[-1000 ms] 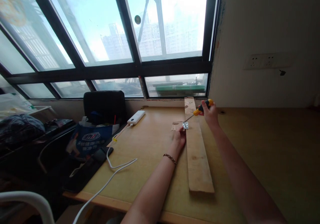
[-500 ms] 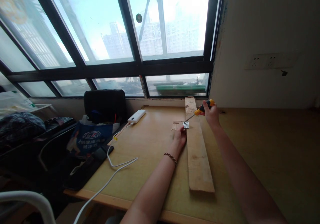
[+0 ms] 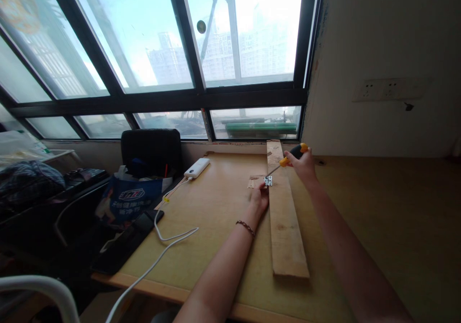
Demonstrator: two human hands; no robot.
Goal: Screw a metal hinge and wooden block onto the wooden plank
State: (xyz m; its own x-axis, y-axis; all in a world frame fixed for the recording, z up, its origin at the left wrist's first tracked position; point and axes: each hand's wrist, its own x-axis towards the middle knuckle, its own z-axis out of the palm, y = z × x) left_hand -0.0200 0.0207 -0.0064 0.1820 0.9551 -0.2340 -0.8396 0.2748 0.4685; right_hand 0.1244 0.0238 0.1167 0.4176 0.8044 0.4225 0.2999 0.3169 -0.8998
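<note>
My right hand (image 3: 305, 164) is closed around the yellow and black handle of a screwdriver (image 3: 275, 170). Its shaft slants down to the left, and the tip meets a small silver hinge (image 3: 268, 181). The hinge lies at the left edge of a long wooden board (image 3: 286, 227), reaching toward a short wooden piece (image 3: 253, 179) beside it. My left hand (image 3: 259, 199) is closed at the hinge's lower left, fingertips against it and the short piece; the hand partly hides that piece.
The board lies lengthwise on a wooden table (image 3: 216, 232), its far end near the window. A white power bank (image 3: 196, 168) with a white cable (image 3: 169, 239) is on the left. Beyond the table's left edge stand a black chair (image 3: 151, 145) and a blue bag (image 3: 131, 200).
My right hand has shifted its grip slightly on the screwdriver handle, which looks a little turned. The left hand, hinge and board stay in place.
</note>
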